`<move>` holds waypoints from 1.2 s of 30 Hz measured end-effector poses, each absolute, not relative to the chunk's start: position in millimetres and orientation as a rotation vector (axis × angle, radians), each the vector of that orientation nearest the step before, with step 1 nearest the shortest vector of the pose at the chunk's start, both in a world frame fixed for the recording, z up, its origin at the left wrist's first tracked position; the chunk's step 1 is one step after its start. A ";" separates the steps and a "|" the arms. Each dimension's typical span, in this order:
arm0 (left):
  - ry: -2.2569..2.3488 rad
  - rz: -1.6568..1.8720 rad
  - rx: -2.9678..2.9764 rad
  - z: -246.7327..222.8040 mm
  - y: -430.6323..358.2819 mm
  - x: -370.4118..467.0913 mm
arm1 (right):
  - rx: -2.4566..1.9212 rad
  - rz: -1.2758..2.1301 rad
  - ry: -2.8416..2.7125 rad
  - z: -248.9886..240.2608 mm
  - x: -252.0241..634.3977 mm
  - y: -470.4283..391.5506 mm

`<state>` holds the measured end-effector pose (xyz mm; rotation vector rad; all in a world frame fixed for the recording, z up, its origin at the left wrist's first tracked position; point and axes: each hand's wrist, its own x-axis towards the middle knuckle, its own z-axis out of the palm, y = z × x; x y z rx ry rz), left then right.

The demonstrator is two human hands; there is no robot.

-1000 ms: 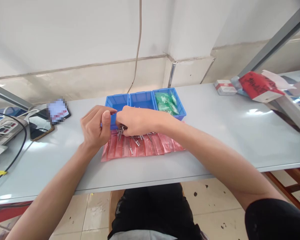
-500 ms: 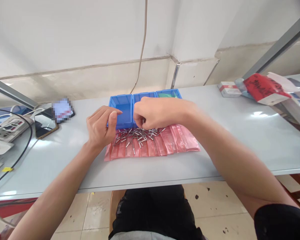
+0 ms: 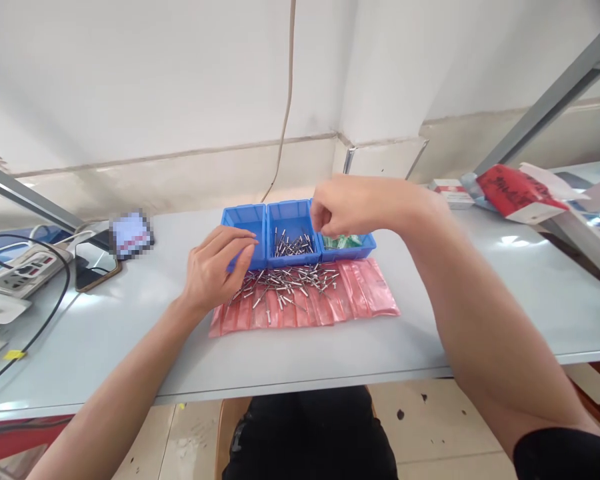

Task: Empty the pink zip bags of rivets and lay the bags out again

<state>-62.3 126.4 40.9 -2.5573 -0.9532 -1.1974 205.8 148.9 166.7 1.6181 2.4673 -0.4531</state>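
Observation:
Three blue bins stand side by side. My left hand [image 3: 220,267] rests at the left bin [image 3: 243,215], fingers stretched over its near edge and thumb apart. Several pop rivets [image 3: 295,247] lie in the middle bin [image 3: 287,210]. Above the right bin [image 3: 351,254], my right hand [image 3: 347,205] hangs with its fingers curled closed; whatever they hold is hidden. Green packets [image 3: 347,241] lie in that bin below it. In front of the bins, a loose heap of rivets [image 3: 285,283] is spread over a row of pink plastic bags [image 3: 365,290].
On the left are a power strip [image 3: 30,267] with cables, a phone [image 3: 95,263] and a blurred-out object [image 3: 131,235]. A small white-and-red box [image 3: 453,193] and a red package [image 3: 517,190] sit at the back right. The grey table [image 3: 300,363] ends close to my lap.
My right hand has risen from the middle bin and moved right, over the bin of green packets. Rivets in the middle bin now show. The left hand stays by the left bin.

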 end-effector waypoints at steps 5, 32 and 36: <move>-0.939 -1.091 -2.608 37.4 128.8 -62.2 | 1.619 -0.521 2.317 145.7 205.9 168.6; -0.826 -1.000 -2.740 30.0 133.2 -61.7 | 0.980 -1.022 2.563 165.8 206.5 165.4; -0.793 -1.036 -2.724 27.5 135.8 -62.0 | 1.068 -0.867 2.680 152.1 188.0 161.6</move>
